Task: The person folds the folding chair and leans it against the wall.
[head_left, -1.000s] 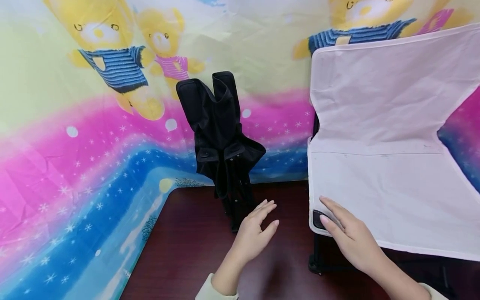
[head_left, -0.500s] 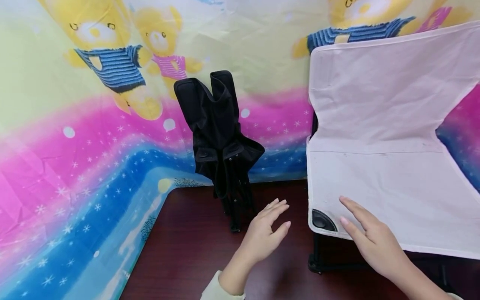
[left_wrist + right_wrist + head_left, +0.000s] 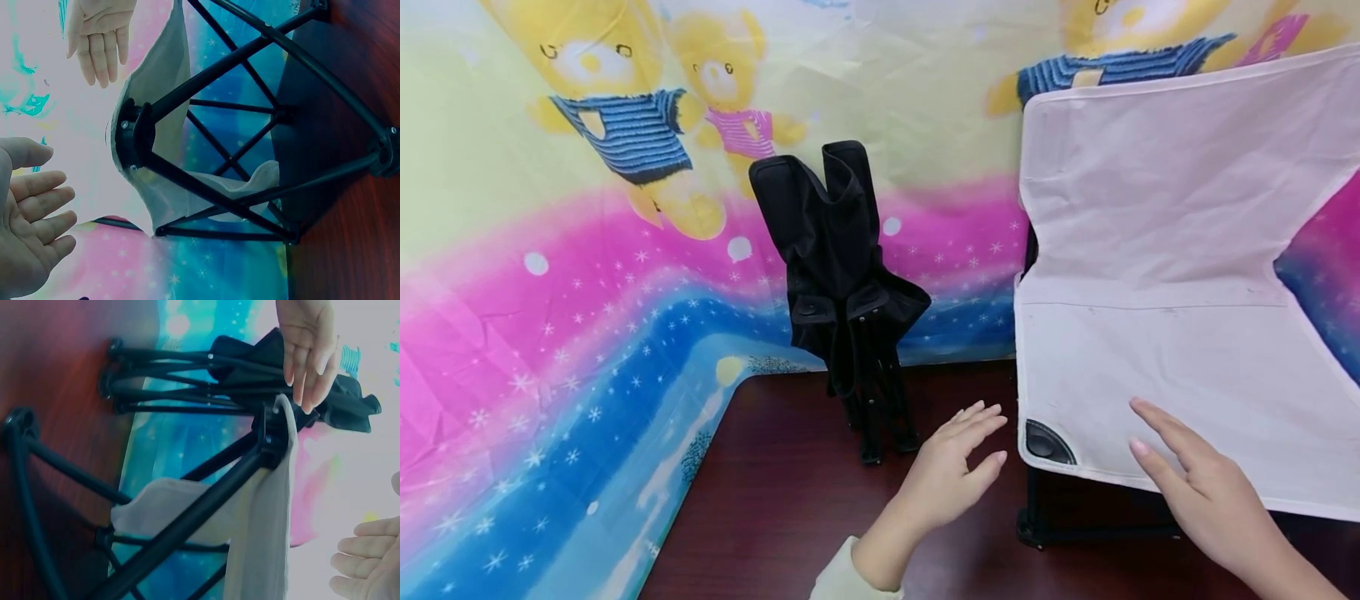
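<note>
A folding chair with a white fabric seat and back (image 3: 1150, 358) stands unfolded on the right in the head view. Its crossed black tube legs (image 3: 212, 81) show beneath the fabric in the left wrist view. My left hand (image 3: 951, 475) hovers left of the seat's front corner, fingers extended, holding nothing. In front of the seat is my right hand (image 3: 1213, 496), also with fingers extended and nothing in it; both palms (image 3: 28, 231) appear in the left wrist view. A folded black chair (image 3: 835, 250) stands upright left of the white one, apart from both hands.
Both chairs stand on a dark red-brown wooden tabletop (image 3: 760, 500). Behind them hangs a colourful cloth printed with bears (image 3: 625, 142). A black corner patch (image 3: 1048, 442) marks the white seat's front left corner.
Both hands have moved to the right; the right hand no longer overlaps the black corner patch of the white seat. The two chairs stay where they were.
</note>
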Tool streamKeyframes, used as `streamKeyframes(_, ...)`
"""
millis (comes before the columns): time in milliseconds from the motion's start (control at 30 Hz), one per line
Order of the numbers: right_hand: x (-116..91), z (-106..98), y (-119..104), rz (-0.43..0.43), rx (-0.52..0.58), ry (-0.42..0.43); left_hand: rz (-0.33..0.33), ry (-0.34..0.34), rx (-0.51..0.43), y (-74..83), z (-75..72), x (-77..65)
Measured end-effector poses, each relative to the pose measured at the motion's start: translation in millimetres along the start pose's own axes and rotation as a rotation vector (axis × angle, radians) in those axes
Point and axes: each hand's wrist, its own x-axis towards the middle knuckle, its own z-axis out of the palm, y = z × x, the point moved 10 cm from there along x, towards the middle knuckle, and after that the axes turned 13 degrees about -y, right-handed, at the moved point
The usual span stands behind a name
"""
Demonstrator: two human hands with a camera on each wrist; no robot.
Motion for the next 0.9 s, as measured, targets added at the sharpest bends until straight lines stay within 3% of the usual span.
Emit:
streamKeyframes(567,-18,-7,39,0.163,-0.054,-0.007,0.058,-0.061,0.073,13.7,23.2,8.1)
streamKeyframes(900,-21,-17,54,0.205,-0.075,0.033,0.093,-0.094,0.137,22.4,30.4,12.3)
